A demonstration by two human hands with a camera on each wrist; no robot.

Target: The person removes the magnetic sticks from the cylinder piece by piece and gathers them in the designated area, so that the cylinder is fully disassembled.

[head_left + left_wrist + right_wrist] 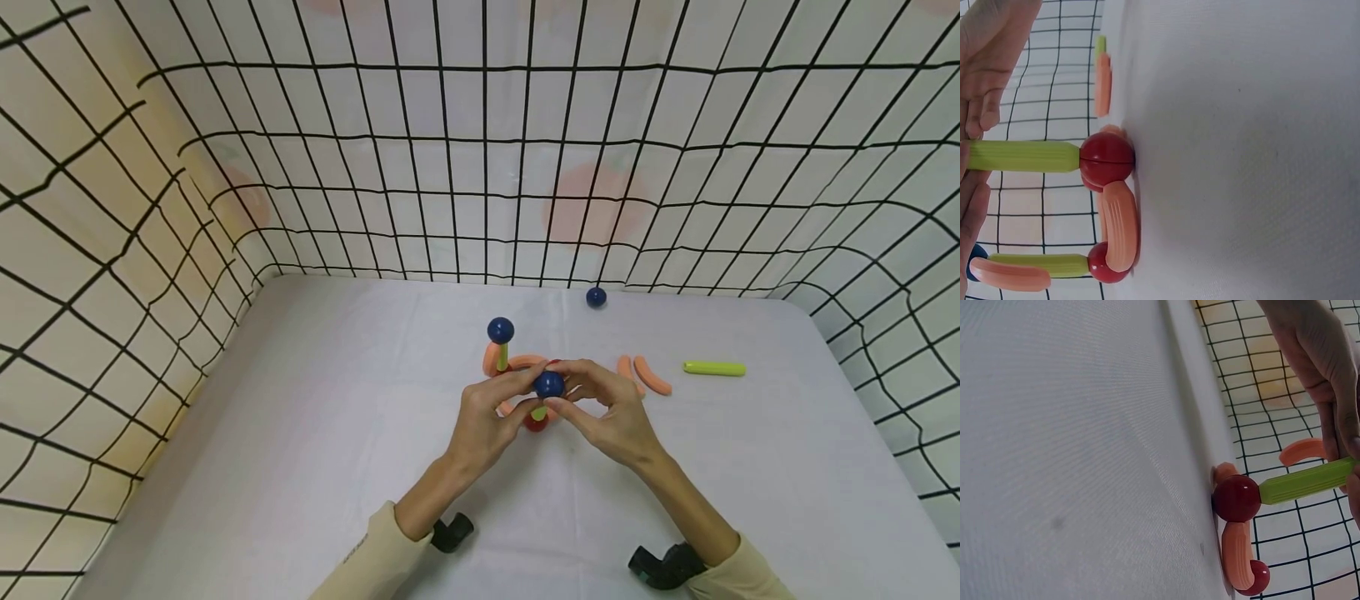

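A structure of ball-and-rod toy pieces stands on the table. Its base has red balls (1107, 156) joined by curved orange rods (1121, 225). A light green rod (1304, 482) rises upright from the nearest red ball (1237, 498). At its top sits a dark blue ball (549, 384), which my left hand (483, 421) pinches from the left and my right hand (618, 421) from the right. Behind and left, a second green rod (1041, 264) carries another blue ball (501, 330), with a curved orange rod (1010, 275) hanging beside it.
Right of the structure lie loose curved orange rods (652, 377) and a loose green rod (714, 368). One loose blue ball (596, 297) rests near the table's back edge. Black wire mesh (480, 167) fences the white table (337, 375) at back and sides.
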